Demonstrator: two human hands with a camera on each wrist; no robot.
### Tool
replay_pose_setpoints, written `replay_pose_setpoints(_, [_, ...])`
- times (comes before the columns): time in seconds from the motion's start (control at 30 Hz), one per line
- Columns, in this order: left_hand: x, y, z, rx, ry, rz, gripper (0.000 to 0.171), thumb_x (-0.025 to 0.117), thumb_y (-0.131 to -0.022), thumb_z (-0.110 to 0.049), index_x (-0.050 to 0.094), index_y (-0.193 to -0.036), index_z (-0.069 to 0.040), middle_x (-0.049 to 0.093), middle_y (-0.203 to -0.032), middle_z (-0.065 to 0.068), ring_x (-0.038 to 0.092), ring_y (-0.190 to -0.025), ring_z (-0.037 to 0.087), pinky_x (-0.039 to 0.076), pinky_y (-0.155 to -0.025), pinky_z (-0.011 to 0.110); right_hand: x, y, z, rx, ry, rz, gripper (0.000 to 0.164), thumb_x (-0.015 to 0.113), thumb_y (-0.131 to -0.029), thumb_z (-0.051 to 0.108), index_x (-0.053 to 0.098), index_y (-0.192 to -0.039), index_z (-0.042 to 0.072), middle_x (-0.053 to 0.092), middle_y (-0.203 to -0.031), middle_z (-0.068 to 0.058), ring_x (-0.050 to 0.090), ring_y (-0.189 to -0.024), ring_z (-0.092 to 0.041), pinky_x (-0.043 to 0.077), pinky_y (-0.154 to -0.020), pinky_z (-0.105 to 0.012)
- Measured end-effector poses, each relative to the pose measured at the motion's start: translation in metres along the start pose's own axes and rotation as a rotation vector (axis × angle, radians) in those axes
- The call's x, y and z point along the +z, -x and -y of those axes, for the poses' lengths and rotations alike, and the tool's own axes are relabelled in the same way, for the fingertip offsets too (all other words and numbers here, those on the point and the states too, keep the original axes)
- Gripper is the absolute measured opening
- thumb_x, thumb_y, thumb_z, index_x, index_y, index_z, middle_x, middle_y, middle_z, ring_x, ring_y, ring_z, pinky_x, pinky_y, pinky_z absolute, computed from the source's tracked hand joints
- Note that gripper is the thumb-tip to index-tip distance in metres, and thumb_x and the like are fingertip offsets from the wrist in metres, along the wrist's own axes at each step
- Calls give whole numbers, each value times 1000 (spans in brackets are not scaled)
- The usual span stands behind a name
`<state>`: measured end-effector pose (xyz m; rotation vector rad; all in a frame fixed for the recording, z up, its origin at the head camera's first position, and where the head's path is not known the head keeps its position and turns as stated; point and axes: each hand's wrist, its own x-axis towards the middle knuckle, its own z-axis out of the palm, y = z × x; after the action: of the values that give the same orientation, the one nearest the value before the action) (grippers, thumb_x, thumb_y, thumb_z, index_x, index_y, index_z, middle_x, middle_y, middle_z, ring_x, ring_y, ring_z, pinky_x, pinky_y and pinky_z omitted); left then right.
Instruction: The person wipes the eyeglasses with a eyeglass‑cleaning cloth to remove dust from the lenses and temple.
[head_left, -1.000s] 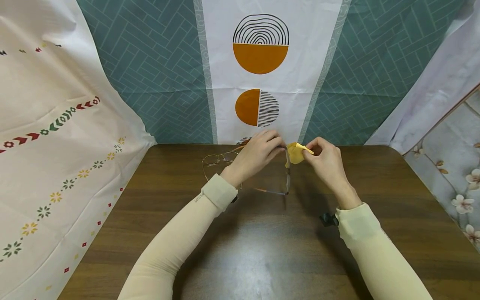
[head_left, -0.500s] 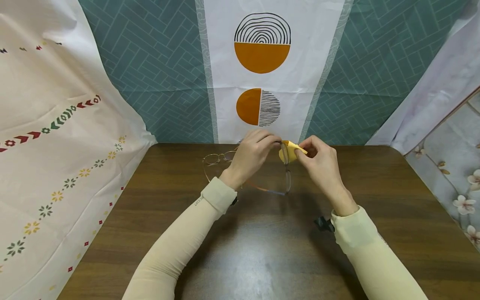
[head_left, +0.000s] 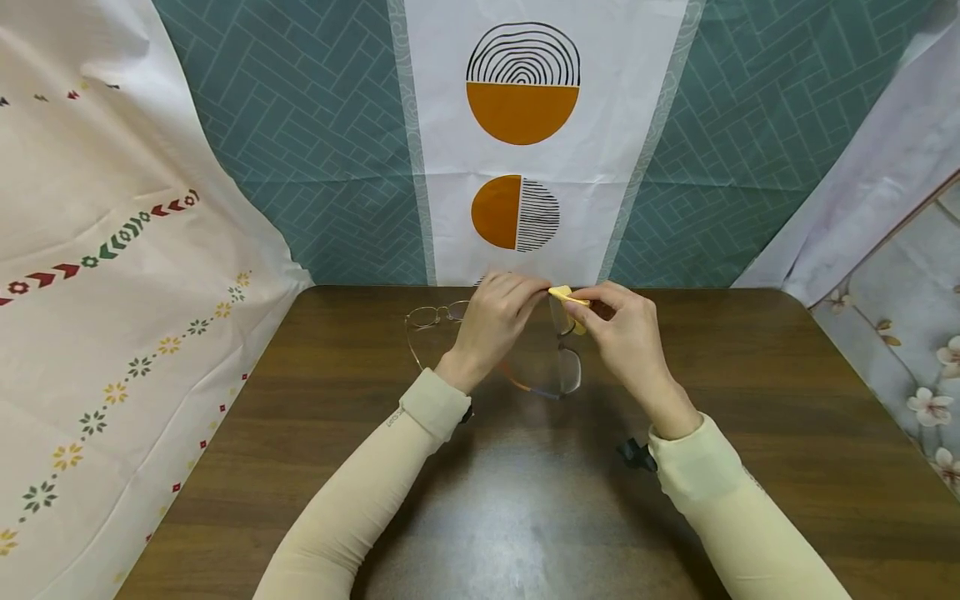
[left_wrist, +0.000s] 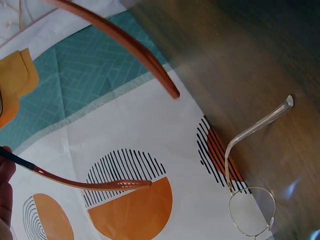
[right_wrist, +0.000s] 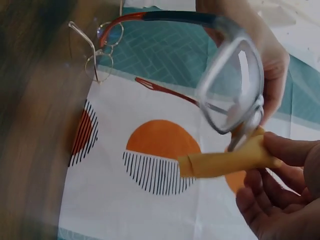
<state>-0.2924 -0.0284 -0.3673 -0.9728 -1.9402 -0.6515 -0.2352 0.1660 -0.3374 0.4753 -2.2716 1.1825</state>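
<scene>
My left hand (head_left: pixel 489 325) grips a pair of eyeglasses (right_wrist: pixel 261 80) near one end of the front, in the air over the far part of the table. Their temples are orange-brown with dark blue toward the hinges, as the left wrist view shows on one temple (left_wrist: pixel 92 185). My right hand (head_left: pixel 628 337) pinches a folded yellow cloth (right_wrist: pixel 220 164) between thumb and fingers. In the right wrist view the cloth wraps over the lens nearer the left hand, covering much of it. The other lens (head_left: pixel 570 371) hangs bare below.
A second pair of glasses with thin gold round frames (head_left: pixel 424 317) stands on the wooden table (head_left: pixel 337 450) to the left, partly hidden behind my left hand. A patterned cloth backdrop (head_left: pixel 360 208) rises right behind the table's far edge.
My right hand has moved left with the yellow cloth, bringing it onto the lens by the left hand. The held eyeglasses have turned, so the lower lens shows more broadly. My left hand shifted slightly.
</scene>
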Motion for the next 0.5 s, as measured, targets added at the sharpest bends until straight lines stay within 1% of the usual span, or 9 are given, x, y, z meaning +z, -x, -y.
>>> replay_pose_setpoints(0.1, [-1, 3, -1, 0, -3, -9, 12, 74, -97, -10, 78, -108, -8, 78, -99, 1, 72, -93, 17, 51, -89, 32, 6, 2, 3, -43, 8, -9, 13, 80, -91, 7, 79, -99, -3, 67, -81, -10, 51, -69, -17, 38, -62, -18])
replay_pose_setpoints(0.17, [-1, 5, -2, -6, -3, -14, 12, 74, -97, -10, 78, -108, -8, 78, -100, 1, 72, -94, 17, 51, -90, 32, 8, 3, 4, -57, 16, -10, 12, 78, -92, 7, 79, -100, -3, 66, -82, -10, 49, -70, -18, 37, -63, -21])
replay_pose_setpoints(0.27, [-2, 6, -3, -16, -10, -24, 12, 72, -99, -12, 78, -109, -8, 78, -101, 2, 72, -94, 17, 51, -92, 31, 10, 4, 7, -68, 30, 5, 14, 77, -93, 5, 79, -104, -3, 71, -90, -11, 52, -75, -20, 38, -67, -26])
replay_pose_setpoints(0.37, [-4, 7, -4, -24, -16, -36, 13, 70, -101, -12, 78, -109, -7, 79, -101, 2, 73, -93, 16, 52, -91, 31, 11, 7, 11, -97, 50, 29, 16, 75, -94, 3, 79, -108, -3, 72, -98, -13, 55, -83, -26, 40, -72, -34])
replay_pose_setpoints(0.5, [-9, 7, -6, -22, -18, -53, 12, 71, -100, -10, 78, -108, -6, 79, -99, 3, 73, -92, 16, 53, -91, 32, 14, 9, 14, -170, 81, 31, 18, 76, -92, -1, 78, -110, -4, 70, -99, -15, 57, -91, -32, 43, -76, -40])
